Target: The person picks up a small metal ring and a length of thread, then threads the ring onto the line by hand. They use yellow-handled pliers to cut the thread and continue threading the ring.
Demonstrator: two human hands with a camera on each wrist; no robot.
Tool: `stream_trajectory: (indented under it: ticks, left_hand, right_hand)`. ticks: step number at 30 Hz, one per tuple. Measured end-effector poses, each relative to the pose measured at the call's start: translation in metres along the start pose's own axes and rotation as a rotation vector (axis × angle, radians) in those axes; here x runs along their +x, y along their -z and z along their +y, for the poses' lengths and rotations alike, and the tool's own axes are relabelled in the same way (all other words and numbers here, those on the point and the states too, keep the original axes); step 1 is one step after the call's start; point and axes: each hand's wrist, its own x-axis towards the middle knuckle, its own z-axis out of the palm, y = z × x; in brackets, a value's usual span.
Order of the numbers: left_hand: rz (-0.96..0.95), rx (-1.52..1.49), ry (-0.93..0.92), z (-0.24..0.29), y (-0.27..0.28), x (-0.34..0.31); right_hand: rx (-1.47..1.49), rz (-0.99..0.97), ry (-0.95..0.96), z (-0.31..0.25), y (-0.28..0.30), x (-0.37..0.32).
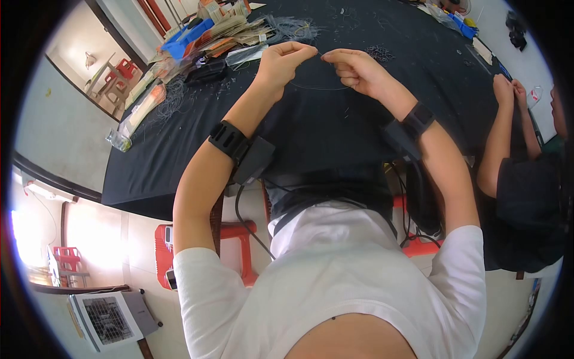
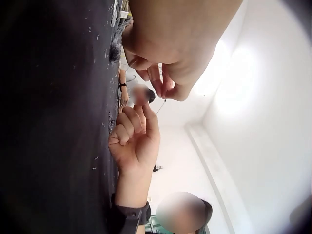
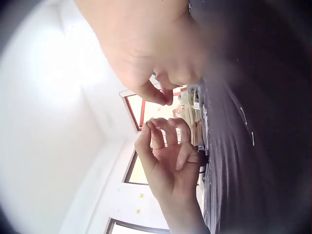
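Note:
Both hands are raised over the black-covered table, fingertips close together. My left hand pinches a thin strand, like fine line or wire, between thumb and index finger. Facing it, my right hand pinches the strand with thumb and forefinger, its other fingers curled in. A slack length of the thin strand hangs in a shallow curve beneath the hands. In the left wrist view a short piece of strand spans the small gap between the fingertips. What the strand is made of is too fine to tell.
A black cloth covers the table. At the far left lie a blue tray, piled paper packets and tangled grey strands. A dark tangle lies beyond my right hand. Another person's hands are at the right edge.

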Motion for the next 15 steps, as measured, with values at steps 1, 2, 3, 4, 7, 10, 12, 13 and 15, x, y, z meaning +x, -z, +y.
stream_trajectory:
  ticks: [1,2,3,4,7,10,12,13,15]
  left_hand:
    - [0.002,0.002,0.005,0.000,0.001,0.000]
    - [0.019,0.009,-0.001,0.000,0.001,0.000]
    - [0.037,0.015,-0.009,0.000,0.000,0.000]
    - [0.056,0.021,-0.016,0.001,0.000,0.000]
    - [0.122,0.026,0.007,0.002,0.002,0.002]
    - [0.058,-0.117,0.135,-0.003,0.010,0.006]
    - [0.053,-0.196,0.164,-0.005,0.011,0.007]
    - [0.051,-0.236,0.179,-0.004,0.011,0.006]
    - [0.039,-0.332,0.204,0.003,0.006,0.002]
  right_hand:
    - [0.018,-0.001,-0.005,0.002,0.000,0.001]
    - [0.035,-0.003,-0.011,0.004,0.000,0.002]
    - [0.052,-0.005,-0.015,0.005,0.000,0.003]
    - [0.064,-0.012,-0.015,0.005,-0.001,0.004]
    - [0.051,-0.022,0.000,0.006,-0.004,0.001]
    - [-0.112,0.018,0.079,0.006,-0.008,-0.002]
    - [-0.291,0.074,0.174,0.006,-0.011,-0.004]
    - [-0.347,0.079,0.228,0.007,-0.012,-0.003]
    - [-0.459,0.085,0.334,0.012,-0.011,-0.001]
